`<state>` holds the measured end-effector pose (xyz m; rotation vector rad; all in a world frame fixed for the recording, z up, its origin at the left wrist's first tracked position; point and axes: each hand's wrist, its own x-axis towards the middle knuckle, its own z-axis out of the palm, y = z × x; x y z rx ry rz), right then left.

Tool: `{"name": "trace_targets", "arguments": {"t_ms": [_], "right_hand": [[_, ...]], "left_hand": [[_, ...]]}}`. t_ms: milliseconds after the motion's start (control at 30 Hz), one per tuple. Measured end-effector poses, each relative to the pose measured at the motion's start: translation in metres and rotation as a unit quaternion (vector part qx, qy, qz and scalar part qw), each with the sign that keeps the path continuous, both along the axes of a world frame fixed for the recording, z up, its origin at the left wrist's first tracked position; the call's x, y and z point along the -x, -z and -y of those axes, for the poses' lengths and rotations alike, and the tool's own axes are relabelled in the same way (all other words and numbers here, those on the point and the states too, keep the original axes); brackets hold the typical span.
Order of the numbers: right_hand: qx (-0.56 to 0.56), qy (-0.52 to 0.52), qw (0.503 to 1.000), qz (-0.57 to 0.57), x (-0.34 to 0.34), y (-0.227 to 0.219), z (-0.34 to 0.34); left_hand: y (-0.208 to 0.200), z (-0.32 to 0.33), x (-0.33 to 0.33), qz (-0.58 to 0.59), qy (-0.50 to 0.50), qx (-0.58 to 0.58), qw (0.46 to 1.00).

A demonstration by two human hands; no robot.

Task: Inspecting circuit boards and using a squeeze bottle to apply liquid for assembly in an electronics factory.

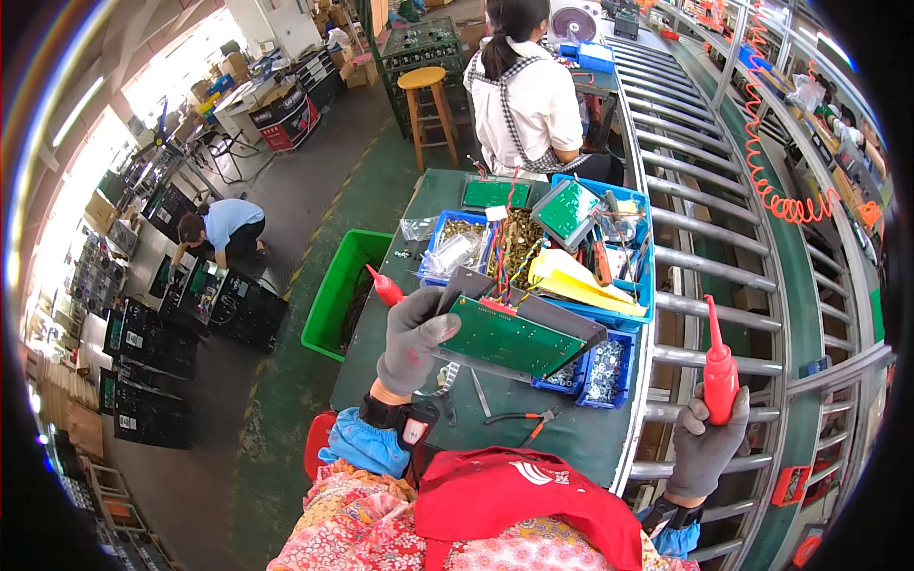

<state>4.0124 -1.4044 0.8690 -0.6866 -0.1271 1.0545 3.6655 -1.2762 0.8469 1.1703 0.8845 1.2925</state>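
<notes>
My left hand [409,344], in a grey glove, grips the left end of a green circuit board [509,339] fixed to a dark metal plate. The board is tilted above the bench, with coloured wires at its upper edge. Over the roller conveyor at the right, my right hand [706,449], also gloved, is closed around a red squeeze bottle [721,383], its thin nozzle pointing up. A second red bottle [386,288] shows just behind my left hand. Below the board, diagonal pliers [535,419] and tweezers [480,390] lie on the green bench [381,362].
Blue bins [609,373] of small hardware and a larger blue crate [640,249] with boards, tools and yellow sheets crowd the bench's far side. A green tub [328,324] stands at left. The roller conveyor [709,276] runs along the right. A seated person [533,105] works ahead; another bends at left.
</notes>
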Motion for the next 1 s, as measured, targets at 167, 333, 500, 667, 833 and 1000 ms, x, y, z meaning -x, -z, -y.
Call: {"name": "trace_targets", "arguments": {"t_ms": [167, 333, 500, 667, 833, 1000], "right_hand": [[0.003, -0.018, 0.999, -0.032, -0.005, 0.009, 0.000], [0.002, -0.033, 0.998, -0.063, -0.009, 0.017, 0.000], [-0.010, -0.033, 0.995, -0.098, -0.013, 0.021, 0.000], [-0.001, -0.039, 0.996, -0.081, -0.015, 0.023, 0.000], [0.001, -0.050, 0.994, -0.100, -0.015, 0.024, -0.001], [-0.017, -0.047, 0.992, -0.114, -0.014, 0.024, -0.001]], "left_hand": [[-0.007, 0.005, 0.003, 0.012, 0.009, -0.026, 1.000], [-0.022, 0.013, -0.001, -0.118, -0.024, -0.105, 0.987], [-0.030, 0.005, -0.005, -0.343, -0.058, -0.382, 0.856], [-0.030, 0.008, -0.005, -0.372, -0.073, -0.388, 0.840], [-0.027, 0.008, -0.005, -0.397, -0.068, -0.396, 0.825], [-0.023, 0.006, -0.004, -0.389, -0.075, -0.392, 0.831]]}}
